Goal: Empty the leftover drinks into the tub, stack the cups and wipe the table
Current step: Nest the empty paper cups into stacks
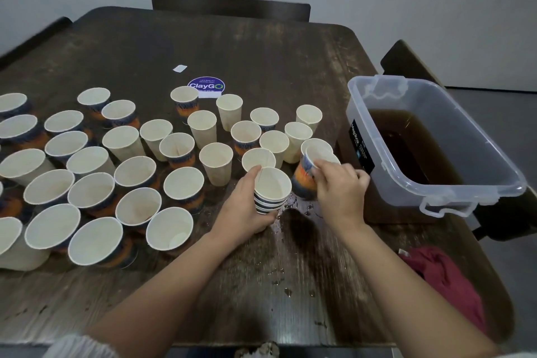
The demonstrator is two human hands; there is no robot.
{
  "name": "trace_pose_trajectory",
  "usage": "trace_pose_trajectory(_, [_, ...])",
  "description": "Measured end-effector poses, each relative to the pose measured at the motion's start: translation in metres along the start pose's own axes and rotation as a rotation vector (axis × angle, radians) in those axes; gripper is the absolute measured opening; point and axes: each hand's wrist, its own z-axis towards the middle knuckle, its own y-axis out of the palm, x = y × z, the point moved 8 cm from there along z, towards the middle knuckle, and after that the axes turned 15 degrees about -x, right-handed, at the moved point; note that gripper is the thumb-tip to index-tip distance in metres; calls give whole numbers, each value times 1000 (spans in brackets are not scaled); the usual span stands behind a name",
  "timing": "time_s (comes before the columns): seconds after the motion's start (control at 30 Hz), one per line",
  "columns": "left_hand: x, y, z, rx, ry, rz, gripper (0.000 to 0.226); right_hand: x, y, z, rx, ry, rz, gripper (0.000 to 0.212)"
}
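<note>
Several empty paper cups point(128, 171) stand across the left and middle of the dark wooden table point(261, 46). My left hand point(247, 206) grips a short stack of nested cups point(271, 192) near the table's middle. My right hand point(340, 186) holds a tilted cup point(312, 161) with an orange and blue print, just right of the stack. A clear plastic tub point(476, 154) at the right holds brown liquid. A dark red cloth point(444, 279) lies crumpled at the right front edge.
Drops and a wet patch point(293, 224) of brown drink lie between my arms. A round purple sticker point(206, 86) and a small white label point(180, 68) sit on the far table. Chairs point(229, 6) stand behind and to the right.
</note>
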Motion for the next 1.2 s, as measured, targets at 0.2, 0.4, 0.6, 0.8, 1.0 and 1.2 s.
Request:
trace_pose_trajectory(0.2, [5,0,1,6,22,19,97,-35,-32,9,273,-183,146,24])
trace_pose_trajectory(0.4, [6,-2,0,28,43,-116,91,-55,-14,-5,235,-361,227,13])
trace_pose_trajectory(0.6, [-1,-4,2,22,-33,-102,125,-60,-2,-13,130,-450,280,16])
trace_pose_trajectory(0.8, [-5,-1,-3,37,-29,-103,122,-61,42,-24,-94,-463,229,22])
trace_pose_trajectory(1.0, [-15,3,-3,-28,-6,-143,109,-58,68,-25,-279,-404,245,49])
trace_pose_trajectory(1.2, [-10,1,-1,-64,-5,-172,97,-54,74,-21,-396,-358,195,43])
